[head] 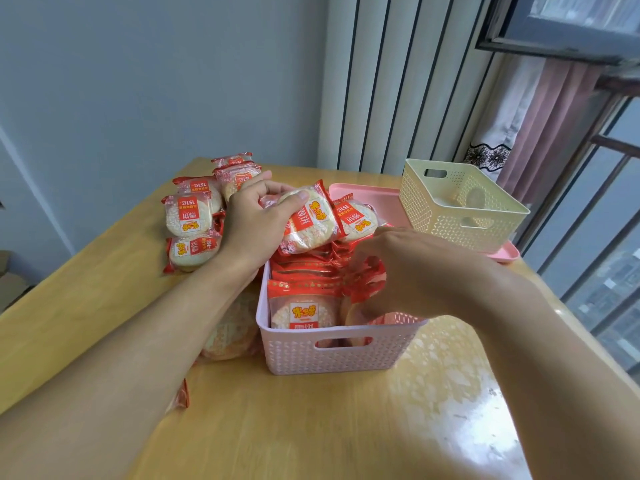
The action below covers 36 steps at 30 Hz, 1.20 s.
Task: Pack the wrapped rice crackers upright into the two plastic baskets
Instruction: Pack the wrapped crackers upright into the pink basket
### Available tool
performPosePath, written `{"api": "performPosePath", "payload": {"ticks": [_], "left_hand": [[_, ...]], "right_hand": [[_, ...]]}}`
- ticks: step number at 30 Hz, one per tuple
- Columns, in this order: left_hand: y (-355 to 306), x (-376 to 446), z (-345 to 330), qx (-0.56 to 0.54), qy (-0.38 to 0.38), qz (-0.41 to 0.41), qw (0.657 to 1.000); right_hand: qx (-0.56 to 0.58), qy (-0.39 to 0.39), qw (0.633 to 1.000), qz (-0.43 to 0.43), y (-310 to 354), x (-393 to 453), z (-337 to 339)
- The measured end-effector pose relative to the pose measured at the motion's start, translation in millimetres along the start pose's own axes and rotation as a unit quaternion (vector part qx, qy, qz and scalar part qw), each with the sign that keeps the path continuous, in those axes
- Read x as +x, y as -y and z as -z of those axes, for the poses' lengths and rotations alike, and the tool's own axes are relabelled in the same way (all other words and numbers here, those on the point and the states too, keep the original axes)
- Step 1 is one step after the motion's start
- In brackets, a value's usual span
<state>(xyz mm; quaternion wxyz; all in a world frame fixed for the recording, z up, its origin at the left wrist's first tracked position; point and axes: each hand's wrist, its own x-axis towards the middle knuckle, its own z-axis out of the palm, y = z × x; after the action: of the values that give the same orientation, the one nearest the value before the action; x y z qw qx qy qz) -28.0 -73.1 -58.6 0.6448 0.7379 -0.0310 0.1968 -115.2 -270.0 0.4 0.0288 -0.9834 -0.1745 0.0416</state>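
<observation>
The pink basket [332, 348] is nearly full of upright packets, the cream basket [460, 206] behind it almost empty; left hand [256, 220] fingers grip one cracker packet [308, 223], right hand [412, 271] fingers pinch a packet inside.

Wooden table [311, 427]: yellow-tan top, glossy, reflecting daylight at its right side. Behind the table: plain pale blue wall [156, 81]. Right of the wall: white ribbed panel [391, 81]. Right of the table: pink curtain [554, 126], dark-framed window [602, 209] with railing bars.
</observation>
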Motion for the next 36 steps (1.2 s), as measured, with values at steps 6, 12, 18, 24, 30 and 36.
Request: {"api": "performPosePath", "payload": {"ticks": [6,12,18,24,30,36], "left_hand": [[0,0,-1,-0.005,-0.01,-0.022,1.0],[-1,-3,-4,-0.036,-0.031,-0.017,0.999],[-7,-7,-4,-0.017,-0.029,-0.028,0.999],[-8,-10,-5,-0.013,-0.023,-0.03,0.999],[-11,-13,-6,0.002,-0.012,-0.031,0.999],[-14,-11,-4,-0.009,-0.016,-0.04,0.999]], "right_hand": [[-0.097,-0.027,0.995,-0.004,0,7,-8],[-0.149,-0.083,0.985,-0.012,6,13,-18],[-0.153,-0.025,0.988,0.013,1,5,-12],[-0.182,-0.069,0.981,-0.005,3,11,-20],[-0.173,-0.082,0.981,-0.019,6,11,-24],[-0.083,-0.081,0.993,-0.016,1,0,2]]}}
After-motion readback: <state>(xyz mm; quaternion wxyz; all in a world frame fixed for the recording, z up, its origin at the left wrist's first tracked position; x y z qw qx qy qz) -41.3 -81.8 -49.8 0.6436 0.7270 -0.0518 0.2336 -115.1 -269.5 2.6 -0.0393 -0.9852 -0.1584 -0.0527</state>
